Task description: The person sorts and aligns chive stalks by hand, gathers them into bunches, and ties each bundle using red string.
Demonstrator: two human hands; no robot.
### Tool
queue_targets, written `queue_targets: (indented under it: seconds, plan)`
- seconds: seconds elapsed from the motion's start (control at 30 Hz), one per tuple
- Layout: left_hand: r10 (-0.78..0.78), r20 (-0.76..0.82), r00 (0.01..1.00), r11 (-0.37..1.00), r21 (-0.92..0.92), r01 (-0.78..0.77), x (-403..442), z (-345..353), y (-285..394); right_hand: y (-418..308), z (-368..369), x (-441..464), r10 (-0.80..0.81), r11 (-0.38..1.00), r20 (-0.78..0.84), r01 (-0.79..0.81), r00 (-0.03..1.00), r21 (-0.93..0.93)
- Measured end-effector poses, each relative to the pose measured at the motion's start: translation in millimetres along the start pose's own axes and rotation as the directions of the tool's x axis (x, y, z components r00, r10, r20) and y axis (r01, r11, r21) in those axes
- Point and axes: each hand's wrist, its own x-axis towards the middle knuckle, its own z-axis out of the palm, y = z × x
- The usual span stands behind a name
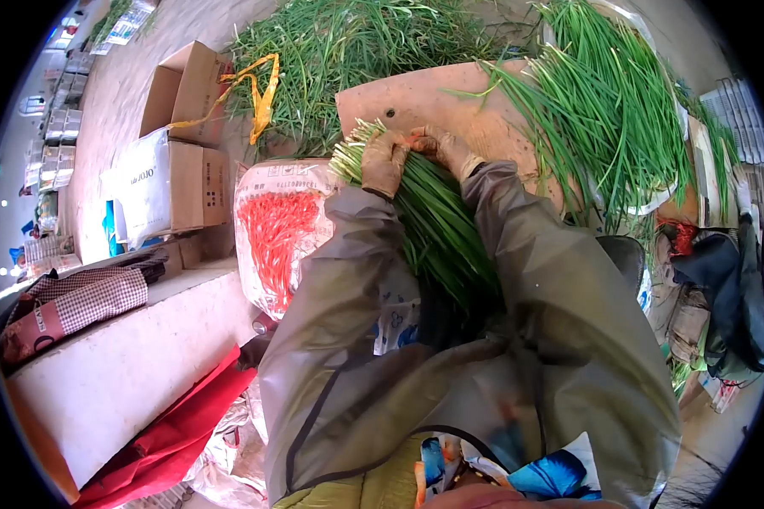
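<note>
A bundle of green chives [437, 216] lies across my lap, its pale cut ends pointing up and left. My left hand [384, 163], in a brownish glove, is wrapped round it near those ends. My right hand [446, 151], also gloved, is closed at the bundle's upper side, with a bit of red tie [416, 141] showing at its fingertips. Just left of my arm, a heap of red ties [276, 242] lies on a white printed sack [244, 222]. Behind my hands is a tan board [450, 97].
Loose chives [620, 110] are piled at the right end of the board. More greens [339, 59] lie on the floor beyond. Cardboard boxes [197, 182], a yellow strap [263, 97] and a pale ledge [127, 365] with a checked cloth [93, 297] stand left. Dark cloth [726, 288] hangs right.
</note>
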Motion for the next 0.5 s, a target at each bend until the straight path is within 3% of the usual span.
queue_targets:
  seconds: [0.03,0.07,0.13,0.17,0.2,0.27,0.33,0.4,0.5]
  plan:
    - [-0.035,-0.041,0.999,0.999,0.022,0.036,2,1,3,9,3,0,-0.103,0.991,-0.070,0.097,0.992,-0.093]
    - [-0.067,-0.082,0.994,0.996,0.045,0.071,3,3,2,16,8,-1,-0.100,0.992,-0.069,0.093,0.993,-0.089]
    - [-0.045,-0.145,0.988,0.997,0.055,0.053,5,9,-1,26,15,-4,-0.391,0.880,-0.031,0.364,0.920,-0.307]
    - [-0.073,-0.173,0.982,0.996,0.032,0.080,6,11,-2,17,22,-10,-0.354,0.838,-0.108,0.264,0.929,-0.477]
    - [-0.102,-0.201,0.974,0.994,0.008,0.106,7,14,-3,10,31,-16,-0.354,0.841,-0.113,0.264,0.928,-0.473]
    - [-0.112,-0.179,0.977,0.991,0.050,0.123,7,12,3,4,39,-23,-0.412,0.693,-0.181,0.178,0.893,-0.698]
    - [-0.149,-0.120,0.981,0.988,0.025,0.153,6,7,6,23,17,4,-0.454,0.728,-0.146,0.270,0.879,-0.631]
    - [-0.105,-0.118,0.987,0.989,0.087,0.116,4,7,4,29,10,9,-0.437,0.874,-0.118,0.390,0.892,-0.291]
    - [-0.092,-0.150,0.984,0.991,0.084,0.105,3,9,5,31,6,10,-0.432,0.881,-0.095,0.396,0.897,-0.259]
